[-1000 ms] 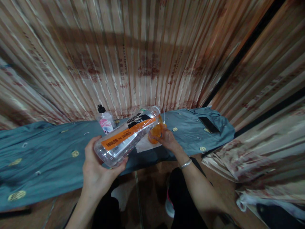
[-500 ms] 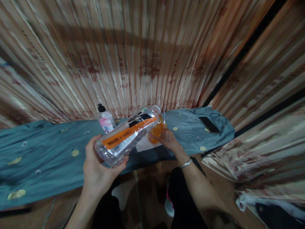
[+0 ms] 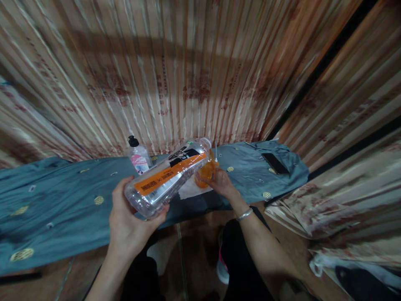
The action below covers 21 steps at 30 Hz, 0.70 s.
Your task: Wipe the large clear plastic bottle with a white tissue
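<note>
While the person stands at a low surface draped in a blue-grey cloth, both hands are engaged over its near edge. The left hand is closed around the base end of a clear plastic bottle, thumb on the near side and fingers wrapped beneath. The bottle carries an orange band and a black-and-white label. It is held tilted well off upright, base low and towards the person, neck raised and directed to the far right. Its mouth lies at the rim of an orange cup; whether the two touch cannot be told, nor whether liquid is passing.

The right hand grips the orange cup from the right side, fingers curled against its wall. A metal bracelet sits on that wrist. The cup is over a white sheet that lies flat on the cloth. A thin white stem rises just behind the cup; its nature cannot be determined.

A pump bottle with a black top and pink label stands upright on the cloth, to the left of the tilted bottle and apart from it. A black phone lies flat near the cloth's right end, well apart from both hands. A pleated striped curtain hangs behind the surface.
</note>
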### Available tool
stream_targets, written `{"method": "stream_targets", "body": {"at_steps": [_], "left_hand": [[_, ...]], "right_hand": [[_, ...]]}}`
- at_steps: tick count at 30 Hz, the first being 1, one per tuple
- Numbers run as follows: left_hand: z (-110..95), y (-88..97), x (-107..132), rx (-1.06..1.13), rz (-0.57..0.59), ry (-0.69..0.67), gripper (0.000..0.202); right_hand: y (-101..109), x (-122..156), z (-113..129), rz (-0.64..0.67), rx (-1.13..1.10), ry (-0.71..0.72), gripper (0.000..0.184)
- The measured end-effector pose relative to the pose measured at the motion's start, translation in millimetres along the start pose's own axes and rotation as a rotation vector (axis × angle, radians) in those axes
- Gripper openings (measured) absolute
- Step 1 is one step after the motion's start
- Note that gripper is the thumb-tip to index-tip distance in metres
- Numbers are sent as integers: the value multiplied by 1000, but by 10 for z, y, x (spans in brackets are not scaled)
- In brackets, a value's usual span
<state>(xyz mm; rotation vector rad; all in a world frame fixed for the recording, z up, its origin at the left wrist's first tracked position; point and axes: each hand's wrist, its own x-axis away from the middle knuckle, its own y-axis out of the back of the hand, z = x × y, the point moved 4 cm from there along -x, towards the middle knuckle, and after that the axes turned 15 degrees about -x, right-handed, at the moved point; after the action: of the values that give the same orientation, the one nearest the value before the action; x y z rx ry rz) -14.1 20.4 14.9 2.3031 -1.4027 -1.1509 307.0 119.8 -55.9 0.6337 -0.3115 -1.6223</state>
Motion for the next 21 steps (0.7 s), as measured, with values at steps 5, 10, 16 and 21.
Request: {"method": "stream_targets", "body": {"at_steps": [5,10,16,21], "left_hand": [[-54,14,-11,-8,-9,13,99],[-60,13,-19,-3,16,36,101],[-88,16,-7,-29,-22,21,99],[72,16,-9,-18,67,-20,98]], "right_hand": [[-5,3,-10,-22,-2,17,75],[7,10,17,-47,-4,38,74],[21,21,65,-26,0,-8,66],[32,25,104,-11,3,-1,66]]}}
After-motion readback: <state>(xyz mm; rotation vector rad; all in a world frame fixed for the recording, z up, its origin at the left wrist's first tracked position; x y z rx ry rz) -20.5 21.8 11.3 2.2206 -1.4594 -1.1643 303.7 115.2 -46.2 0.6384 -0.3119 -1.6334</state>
